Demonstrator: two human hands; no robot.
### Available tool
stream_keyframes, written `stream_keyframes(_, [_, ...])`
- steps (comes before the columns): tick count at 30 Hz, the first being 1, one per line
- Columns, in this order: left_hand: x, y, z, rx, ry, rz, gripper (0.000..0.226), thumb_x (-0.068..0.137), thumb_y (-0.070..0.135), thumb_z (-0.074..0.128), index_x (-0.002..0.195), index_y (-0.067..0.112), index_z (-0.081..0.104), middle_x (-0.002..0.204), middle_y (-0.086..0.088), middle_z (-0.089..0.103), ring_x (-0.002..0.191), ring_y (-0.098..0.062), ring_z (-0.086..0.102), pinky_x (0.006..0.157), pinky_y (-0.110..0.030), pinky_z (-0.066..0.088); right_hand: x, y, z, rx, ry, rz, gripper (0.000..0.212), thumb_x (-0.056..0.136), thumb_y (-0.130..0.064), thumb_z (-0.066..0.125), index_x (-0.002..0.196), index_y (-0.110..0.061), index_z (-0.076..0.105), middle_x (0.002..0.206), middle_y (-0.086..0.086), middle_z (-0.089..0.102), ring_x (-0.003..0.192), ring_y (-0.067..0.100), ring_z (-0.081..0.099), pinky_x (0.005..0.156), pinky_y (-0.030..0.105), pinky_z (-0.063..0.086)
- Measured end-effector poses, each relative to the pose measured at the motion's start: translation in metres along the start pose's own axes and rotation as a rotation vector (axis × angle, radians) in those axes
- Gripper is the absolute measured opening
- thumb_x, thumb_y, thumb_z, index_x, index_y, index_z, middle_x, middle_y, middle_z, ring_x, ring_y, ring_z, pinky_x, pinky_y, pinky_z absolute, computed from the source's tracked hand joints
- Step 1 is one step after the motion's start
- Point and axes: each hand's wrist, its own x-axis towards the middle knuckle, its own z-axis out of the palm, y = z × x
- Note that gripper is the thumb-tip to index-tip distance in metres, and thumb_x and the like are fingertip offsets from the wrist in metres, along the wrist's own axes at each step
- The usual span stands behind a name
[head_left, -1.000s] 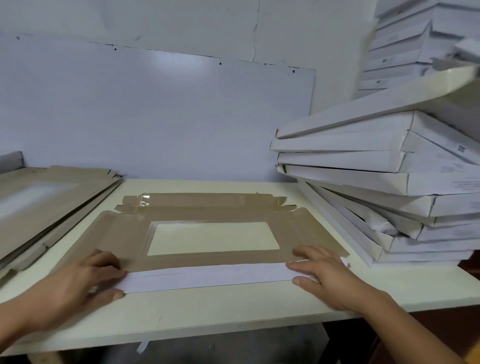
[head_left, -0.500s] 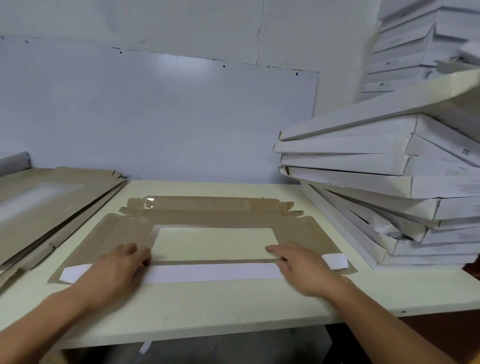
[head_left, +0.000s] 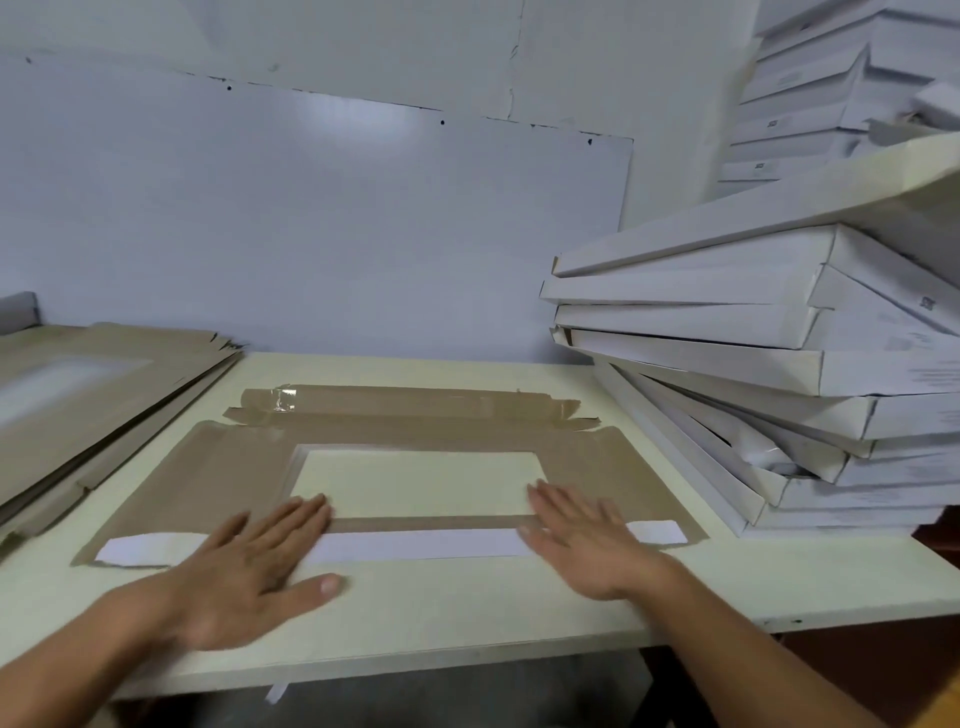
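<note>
Brown card sheet (head_left: 244, 467) sits by the front edge of the table (head_left: 467, 618). My left hand (head_left: 254, 561) and right hand (head_left: 587, 540) (flat, holding nothing) press its white flap (head_left: 415, 543); uneven pushing might fold it crooked.

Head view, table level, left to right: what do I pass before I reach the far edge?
pile of flat brown blanks → left hand → right hand → stack of white boxes

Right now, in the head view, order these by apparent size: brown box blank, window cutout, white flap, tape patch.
1. brown box blank
2. window cutout and white flap: too alike to rank, and the flap is partly covered
3. tape patch
</note>
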Motion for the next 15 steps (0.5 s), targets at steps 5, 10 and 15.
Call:
stream_keyframes(5, [-0.015, -0.04, 0.007, -0.023, 0.008, -0.046, 0.087, 0.066, 0.098, -0.001, 0.14, 0.057, -0.021, 0.146, 0.039, -0.029, 0.131, 0.016, -0.035, 0.115, -0.025, -0.016, -0.012, 0.04, -0.004, 0.014, 0.006, -0.002, 0.069, 0.098, -0.068, 0.012, 0.158, -0.039, -0.007, 0.165, -0.019, -0.013, 0.15, 0.004, -0.018, 0.121, 0.044, -0.013])
stream_keyframes(10, [-0.018, -0.043, 0.007, -0.037, 0.024, -0.088, 0.087, 0.065, 0.099, 0.0, 0.139, 0.059, -0.019, 0.147, 0.041, -0.026, 0.129, 0.017, -0.036, 0.112, -0.029, -0.023, -0.035, 0.052, -0.025, 0.058, 0.242, -0.101, 0.033, 0.095, -0.057, 0.049, 0.123, -0.042, 0.058, 0.12, -0.022, 0.047, 0.119, 0.006, 0.039, 0.104, 0.027, 0.033])
stream_keyframes(15, [-0.019, -0.002, 0.0, 0.048, 0.161, -0.026, 0.092, 0.064, 0.096, -0.011, 0.141, 0.05, -0.03, 0.147, 0.029, -0.04, 0.133, 0.003, -0.042, 0.116, -0.041, -0.019, -0.043, 0.014, -0.049, 0.188, 0.02, -0.155, 0.027, 0.089, -0.047, 0.067, 0.073, -0.028, 0.056, 0.063, -0.016, 0.052, 0.056, 0.002, 0.045, 0.055, 0.019, 0.036])
